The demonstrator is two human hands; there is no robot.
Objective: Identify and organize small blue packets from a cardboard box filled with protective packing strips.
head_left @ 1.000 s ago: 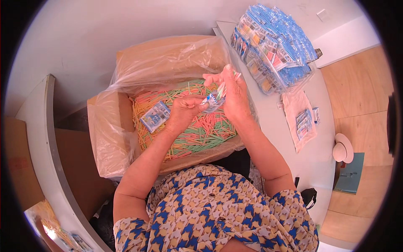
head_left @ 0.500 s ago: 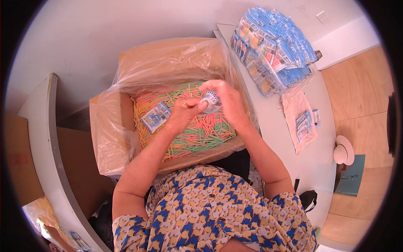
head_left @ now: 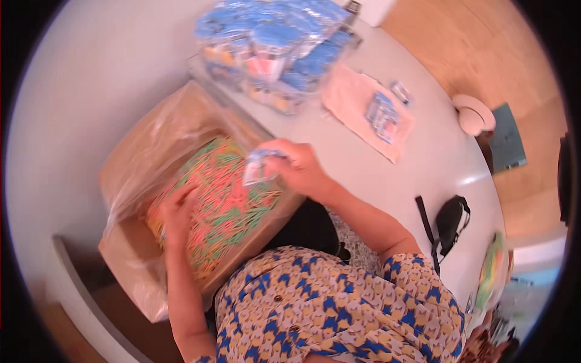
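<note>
My right hand [head_left: 299, 172] pinches a small clear packet with a blue-and-white printed edge [head_left: 255, 170], held above the right side of the cardboard box. My left hand [head_left: 175, 213] hovers low over the box's left part, slightly blurred, its fingers bent but apart and nothing visible between them. Under and beside that hand, a sliver of another packet [head_left: 162, 232] shows; most of it is hidden. Thin pink, green and yellow sticks [head_left: 233, 209] fill the plastic-lined cardboard box [head_left: 130, 166] in front of me.
A clear bin heaped with blue packets [head_left: 272, 42] stands on the white table [head_left: 339, 142] beyond the box. Near it, several packets [head_left: 382, 116] lie on a pink cloth [head_left: 351, 97]. Farther right are a black pouch with straps [head_left: 451, 221] and a pale round object [head_left: 475, 115].
My view has swung right, shifting the box leftward in the picture. My hands have separated: the right carries the packet toward the box's right edge, while the left moved to the box's left part.
</note>
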